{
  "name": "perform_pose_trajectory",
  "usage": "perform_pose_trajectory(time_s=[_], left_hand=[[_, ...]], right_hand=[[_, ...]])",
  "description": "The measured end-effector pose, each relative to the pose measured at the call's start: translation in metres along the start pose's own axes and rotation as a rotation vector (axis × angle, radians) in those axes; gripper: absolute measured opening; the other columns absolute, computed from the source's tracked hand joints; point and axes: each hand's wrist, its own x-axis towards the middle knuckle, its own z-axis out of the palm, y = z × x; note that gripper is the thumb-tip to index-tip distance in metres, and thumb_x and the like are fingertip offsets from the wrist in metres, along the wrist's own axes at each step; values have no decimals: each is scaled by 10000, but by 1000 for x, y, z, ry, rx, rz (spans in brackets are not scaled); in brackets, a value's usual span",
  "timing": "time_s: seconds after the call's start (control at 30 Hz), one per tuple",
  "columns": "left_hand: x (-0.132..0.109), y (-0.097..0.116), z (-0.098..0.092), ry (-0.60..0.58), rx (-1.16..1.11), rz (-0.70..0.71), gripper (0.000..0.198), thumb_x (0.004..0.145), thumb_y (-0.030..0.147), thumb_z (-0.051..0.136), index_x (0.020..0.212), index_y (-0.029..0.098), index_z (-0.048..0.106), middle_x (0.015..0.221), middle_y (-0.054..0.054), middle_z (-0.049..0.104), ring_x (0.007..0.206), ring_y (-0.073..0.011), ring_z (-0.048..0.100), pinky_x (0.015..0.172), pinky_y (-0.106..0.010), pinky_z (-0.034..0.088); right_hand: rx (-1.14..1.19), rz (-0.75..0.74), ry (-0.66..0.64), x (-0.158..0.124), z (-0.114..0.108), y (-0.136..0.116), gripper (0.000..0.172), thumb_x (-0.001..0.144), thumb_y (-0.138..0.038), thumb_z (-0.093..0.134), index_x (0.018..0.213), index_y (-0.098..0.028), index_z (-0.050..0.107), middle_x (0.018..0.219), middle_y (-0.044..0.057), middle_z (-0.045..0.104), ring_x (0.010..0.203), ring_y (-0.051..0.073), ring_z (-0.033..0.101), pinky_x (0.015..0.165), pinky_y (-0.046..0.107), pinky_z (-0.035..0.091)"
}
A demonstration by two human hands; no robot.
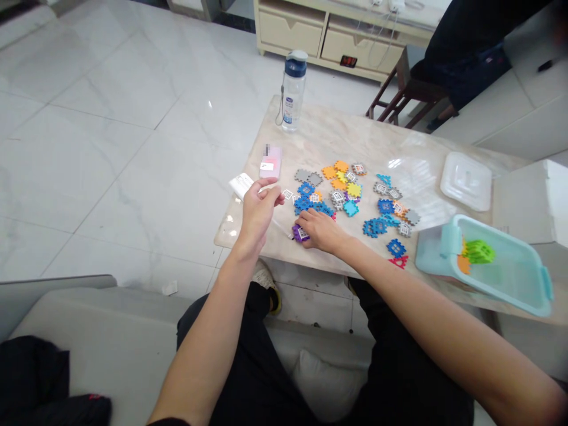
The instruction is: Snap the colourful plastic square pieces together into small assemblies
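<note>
My right hand [322, 231] rests near the table's front edge, fingers curled round a purple interlocking tile [300, 232] with a white window grid on it. Raised above the table's left part, my left hand [257, 216] has its thumb and fingertips drawn together; whatever may be between them is too small to make out. Just beyond the right hand lie blue interlocking tiles [306, 204], with small white window pieces [288, 194] beside them. Farther back are orange tiles [341, 166], yellow tiles [354, 190] and grey tiles [302, 175]. More blue tiles [375, 227] lie to the right.
A clear water bottle [291, 97] stands at the far left of the marble-look table [377, 139]. Nearer are a pink card-like item [270, 163] and a white packet [242, 184]. On the right are a teal bin [510, 284], a lid [465, 180] and a white box [528, 201]. Someone sits beyond.
</note>
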Motion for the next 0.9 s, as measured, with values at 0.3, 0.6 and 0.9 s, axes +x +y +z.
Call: perform_pose_trajectory(time_s=[0.3,0.6,0.9], left_hand=[[0,1,8,-40,14,2,344,838,298,739,1155,166,714,790,-8,700,754,-139,663,818,-303,557],[-18,-15,52,-203,112,-20,414,822,518,759,1034,162,741,756,-8,684,727,-156,639,745,-281,514],[-35,-23,89,-300,270,46,331,835,467,730,988,176,769,734,-18,708,703,-170,659,734,-287,527]], right_hand=[[77,42,80,-49,-35,-12,667,875,-385,895,1447,-140,654,1404,187,641,1327,373,563,1178,526,472],[91,355,-9,-125,-62,11,424,1003,-403,735,1312,-113,741,1264,226,755,1211,376,712,1019,455,571],[271,362,69,-184,-53,37,449,1059,-398,630,1438,-164,688,1422,191,716,1294,339,712,1089,427,555]])
